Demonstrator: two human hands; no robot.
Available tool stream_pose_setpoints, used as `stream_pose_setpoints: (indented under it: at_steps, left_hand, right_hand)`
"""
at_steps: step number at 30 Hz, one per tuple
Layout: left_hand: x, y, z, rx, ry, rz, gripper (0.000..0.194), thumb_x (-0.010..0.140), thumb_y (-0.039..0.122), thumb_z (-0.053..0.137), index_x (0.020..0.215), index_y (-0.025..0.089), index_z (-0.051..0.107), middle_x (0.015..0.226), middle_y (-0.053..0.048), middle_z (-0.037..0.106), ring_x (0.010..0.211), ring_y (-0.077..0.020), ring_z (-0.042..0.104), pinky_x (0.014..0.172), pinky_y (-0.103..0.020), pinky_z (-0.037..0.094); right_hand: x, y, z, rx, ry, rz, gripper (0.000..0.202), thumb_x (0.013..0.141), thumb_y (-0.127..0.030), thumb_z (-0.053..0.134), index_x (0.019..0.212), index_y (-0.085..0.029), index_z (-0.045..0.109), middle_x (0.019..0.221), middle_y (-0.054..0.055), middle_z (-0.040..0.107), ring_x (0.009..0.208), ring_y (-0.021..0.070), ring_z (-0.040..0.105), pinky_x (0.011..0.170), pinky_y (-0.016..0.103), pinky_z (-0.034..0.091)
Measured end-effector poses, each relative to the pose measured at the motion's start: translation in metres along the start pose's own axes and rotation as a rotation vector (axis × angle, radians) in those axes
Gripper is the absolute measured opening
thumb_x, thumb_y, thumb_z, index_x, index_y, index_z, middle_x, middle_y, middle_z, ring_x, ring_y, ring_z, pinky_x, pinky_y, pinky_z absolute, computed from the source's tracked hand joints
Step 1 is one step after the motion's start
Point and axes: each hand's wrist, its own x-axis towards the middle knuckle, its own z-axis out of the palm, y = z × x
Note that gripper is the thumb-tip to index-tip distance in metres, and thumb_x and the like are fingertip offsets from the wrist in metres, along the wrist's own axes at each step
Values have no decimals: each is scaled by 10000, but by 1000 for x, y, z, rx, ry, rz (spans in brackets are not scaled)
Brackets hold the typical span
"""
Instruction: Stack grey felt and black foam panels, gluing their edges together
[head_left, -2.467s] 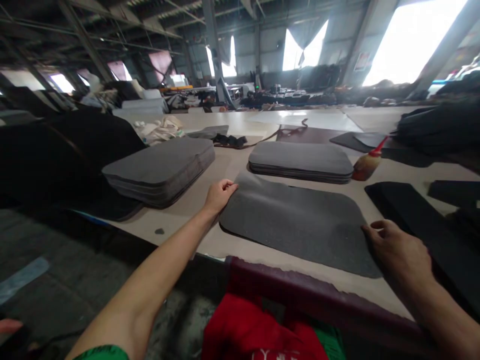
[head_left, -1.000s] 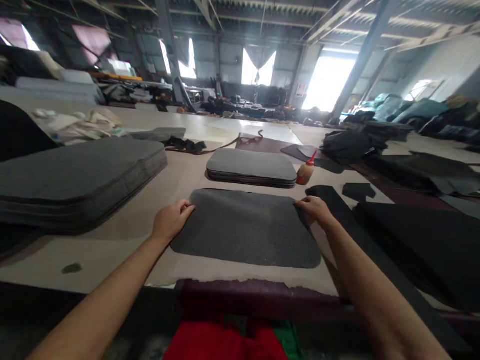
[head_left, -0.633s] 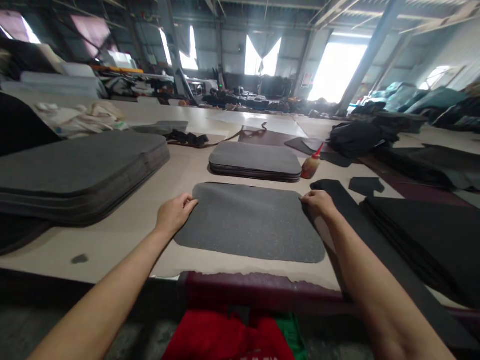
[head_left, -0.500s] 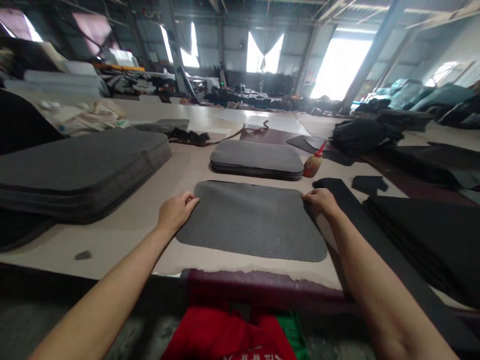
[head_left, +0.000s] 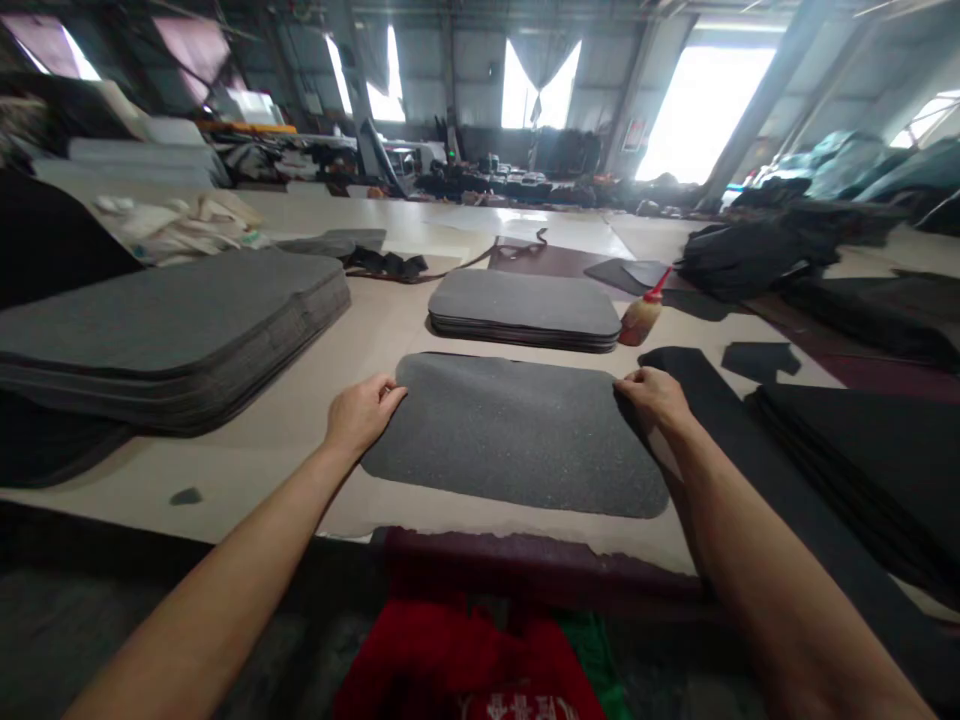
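Observation:
In front of me lies a dark grey sheet with rounded corners (head_left: 517, 435), flat over the pale table covering. My left hand (head_left: 364, 412) pinches its left edge near the far corner, thumb and fingers closed. On the opposite side my right hand (head_left: 654, 393) grips the right edge near the far corner in the same way. Just beyond the sheet sits a low stack of similar grey sheets (head_left: 525, 305). A squeeze bottle (head_left: 641, 318) with a red nozzle and amber contents stands at the right end of that stack.
A taller stack of large grey sheets (head_left: 172, 320) fills the left side. Folded black material (head_left: 862, 460) and a long black strip (head_left: 720, 430) lie to the right. A small grey scrap (head_left: 186, 496) is near the front edge. Maroon material (head_left: 525, 565) hangs at the front.
The view has shifted slightly, so the scene sits a little further right and higher. Both hands keep their hold on the sheet's edges, and the sheet stays in place on the table.

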Motion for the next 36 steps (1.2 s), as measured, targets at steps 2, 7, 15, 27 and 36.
stream_pose_setpoints:
  at_steps: [2, 7, 15, 27, 36]
  left_hand:
    - [1, -1, 0, 7, -1, 3, 333, 912, 523, 506, 958, 255, 699, 856, -45, 738, 770, -252, 664, 610, -305, 351]
    - [2, -1, -1, 11, -31, -7, 345, 903, 532, 484, 941, 258, 691, 833, -44, 721, 734, -251, 641, 597, -308, 329]
    - [2, -1, -1, 9, -27, -1, 337, 902, 531, 485, 940, 258, 679, 836, -43, 720, 755, -256, 645, 609, -312, 333]
    - [0, 2, -3, 56, -37, -10, 336, 927, 518, 487, 984, 252, 685, 886, -30, 741, 781, -233, 666, 615, -302, 350]
    - [2, -1, 2, 79, -12, -1, 322, 930, 523, 511, 955, 252, 685, 868, -29, 744, 783, -246, 671, 608, -307, 334]
  right_hand:
    - [0, -1, -1, -9, -3, -27, 217, 797, -384, 650, 837, -188, 733, 704, 47, 698, 670, 188, 654, 568, 230, 411]
    - [3, -3, -4, -38, -10, -56, 172, 816, -319, 637, 798, -176, 731, 772, 64, 720, 725, 187, 670, 578, 218, 400]
    - [3, -14, -10, -86, -76, -47, 161, 789, -265, 631, 776, -149, 743, 690, 73, 698, 654, 186, 656, 578, 226, 400]
    - [-15, -16, 0, -164, 108, -34, 234, 805, -336, 611, 926, -190, 749, 903, 98, 741, 875, 247, 678, 684, 264, 418]
    - [-20, -20, 4, -242, 162, -80, 236, 867, -318, 550, 943, -169, 716, 1028, 135, 722, 953, 272, 660, 790, 309, 448]
